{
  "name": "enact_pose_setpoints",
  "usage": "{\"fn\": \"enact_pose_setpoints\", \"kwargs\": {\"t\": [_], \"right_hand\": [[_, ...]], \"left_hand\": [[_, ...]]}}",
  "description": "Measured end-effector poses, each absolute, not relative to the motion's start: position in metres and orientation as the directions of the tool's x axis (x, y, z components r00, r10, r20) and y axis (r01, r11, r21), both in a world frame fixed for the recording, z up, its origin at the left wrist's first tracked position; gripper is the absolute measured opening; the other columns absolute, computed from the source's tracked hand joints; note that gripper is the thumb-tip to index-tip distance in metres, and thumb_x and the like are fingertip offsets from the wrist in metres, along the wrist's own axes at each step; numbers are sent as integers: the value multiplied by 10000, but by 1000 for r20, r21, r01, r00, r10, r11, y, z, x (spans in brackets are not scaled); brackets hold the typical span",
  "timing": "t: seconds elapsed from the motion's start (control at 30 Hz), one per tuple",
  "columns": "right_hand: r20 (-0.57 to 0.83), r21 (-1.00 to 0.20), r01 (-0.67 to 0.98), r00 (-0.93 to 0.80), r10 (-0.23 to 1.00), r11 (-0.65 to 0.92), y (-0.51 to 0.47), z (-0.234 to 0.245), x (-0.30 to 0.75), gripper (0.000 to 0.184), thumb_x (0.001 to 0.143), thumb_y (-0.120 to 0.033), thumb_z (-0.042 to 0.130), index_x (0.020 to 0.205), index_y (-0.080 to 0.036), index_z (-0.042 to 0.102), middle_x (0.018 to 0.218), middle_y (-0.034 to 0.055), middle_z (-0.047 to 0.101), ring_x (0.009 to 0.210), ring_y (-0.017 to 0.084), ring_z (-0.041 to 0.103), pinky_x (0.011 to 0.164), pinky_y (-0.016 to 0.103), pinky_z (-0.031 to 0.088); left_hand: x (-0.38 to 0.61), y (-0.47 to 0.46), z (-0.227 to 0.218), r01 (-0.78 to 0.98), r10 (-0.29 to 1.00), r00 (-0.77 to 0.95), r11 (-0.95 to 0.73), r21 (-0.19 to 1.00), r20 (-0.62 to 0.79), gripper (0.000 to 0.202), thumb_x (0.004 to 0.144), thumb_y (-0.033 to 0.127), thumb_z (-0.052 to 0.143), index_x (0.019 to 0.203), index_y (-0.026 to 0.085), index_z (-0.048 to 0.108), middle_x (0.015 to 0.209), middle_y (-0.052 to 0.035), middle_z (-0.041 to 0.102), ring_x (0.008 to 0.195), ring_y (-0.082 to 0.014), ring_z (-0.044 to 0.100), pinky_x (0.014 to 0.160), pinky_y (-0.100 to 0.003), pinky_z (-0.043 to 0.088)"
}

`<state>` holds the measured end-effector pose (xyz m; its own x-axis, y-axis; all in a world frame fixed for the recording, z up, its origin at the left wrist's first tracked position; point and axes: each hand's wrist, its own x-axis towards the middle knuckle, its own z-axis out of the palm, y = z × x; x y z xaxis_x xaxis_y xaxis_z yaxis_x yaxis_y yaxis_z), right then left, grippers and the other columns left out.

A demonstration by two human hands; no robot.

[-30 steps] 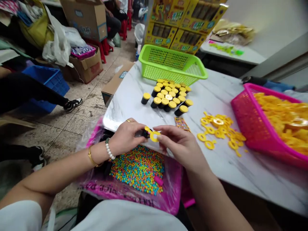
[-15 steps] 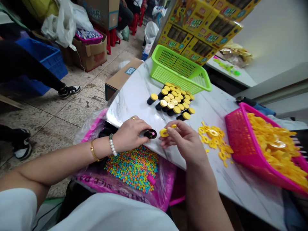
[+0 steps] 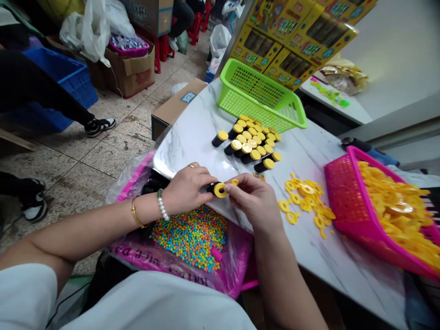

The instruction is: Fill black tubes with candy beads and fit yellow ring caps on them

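My left hand (image 3: 188, 187) grips a black tube (image 3: 209, 188), its open end turned to the right. At that end sits a yellow ring-shaped piece (image 3: 220, 189), pinched by my right hand (image 3: 252, 197) and touching the tube's mouth. Whether the ring is seated on the tube, I cannot tell. Below my hands lies a heap of small coloured balls (image 3: 189, 238) in a plastic-lined pink tray (image 3: 237, 275). Beyond them several black tubes with yellow caps (image 3: 252, 142) stand grouped on the white marbled table (image 3: 195, 128). Loose yellow rings (image 3: 305, 195) lie to the right of my right hand.
A green basket (image 3: 227, 98) stands behind the capped tubes, before stacked yellow boxes (image 3: 261, 46). On the right is a pink basket (image 3: 343, 201) full of yellow pieces. A cardboard box (image 3: 172, 107) adjoins the table's left edge. Another person's leg (image 3: 51, 87) extends at left.
My right hand has moved left and brought the yellow ring piece against the open end of the black tube. My left hand still holds the tube in nearly the same place.
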<state>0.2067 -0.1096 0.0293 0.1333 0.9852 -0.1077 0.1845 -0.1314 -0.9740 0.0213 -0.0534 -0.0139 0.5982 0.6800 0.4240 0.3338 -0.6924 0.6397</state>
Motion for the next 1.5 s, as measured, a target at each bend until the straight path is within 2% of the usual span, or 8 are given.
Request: {"fn": "enact_pose_setpoints", "kwargs": {"t": [0.27,0.47,0.63,0.77,1.1,1.27,1.37,1.5], "right_hand": [[-215,-971,64,198,956,-231,-106,16,197,408,675,-459,847,732,-190,547,553,-23,623,405,93,537,391,192,451],[-167,-977,95,206,964,-190,-106,15,193,411,699,-456,832,744,-204,511,598,-18,652,445,114,590,426,217,512],[-96,-979,156,208,973,-130,-111,14,190,376,746,-455,791,767,-215,504,640,-24,646,489,113,603,463,223,508],[-47,-975,198,251,967,-99,-114,12,186,361,809,-471,739,797,-238,464,642,-45,577,468,95,555,445,220,449],[65,-971,241,248,967,4,-116,2,191,314,840,-489,688,771,-200,585,704,2,630,605,119,594,582,257,512],[-231,-973,0,109,967,-232,-105,13,212,440,768,-600,709,721,-174,607,621,25,623,514,115,572,493,254,490],[-346,-934,138,-119,931,-329,-91,27,217,426,675,-513,828,705,-182,562,577,-6,599,482,98,536,459,227,451],[-269,-916,350,-180,946,-194,-83,35,210,347,749,-417,789,782,-210,512,574,-45,571,496,100,530,447,210,402]], "left_hand": [[23,-54,-10,386,693,623,-676,627,364,213,800,220,737,1006,171,759,770,-36,690,801,-196,584,797,-326,478],[20,-58,13,454,727,668,-567,687,159,163,829,212,665,955,180,761,745,-31,692,719,-174,614,688,-296,454],[24,-59,29,372,745,655,-173,912,-126,231,855,357,648,891,135,701,563,6,626,504,-114,563,493,-229,378],[34,-59,22,233,749,620,112,966,-236,162,939,253,533,853,143,614,523,21,603,366,-62,486,414,-196,349],[35,-82,-7,292,844,467,-427,856,262,264,857,301,699,1059,156,611,607,40,626,537,-113,597,524,-214,415],[40,-85,-10,418,812,513,-518,746,277,185,899,258,639,1044,146,619,724,-14,679,583,-136,615,550,-242,431],[41,-85,-6,473,814,526,-521,711,247,146,903,248,619,998,138,632,702,-21,669,573,-145,604,553,-256,441],[42,-80,0,532,829,514,-509,677,220,182,879,282,649,987,136,647,655,-23,654,584,-169,618,582,-282,477]]}}
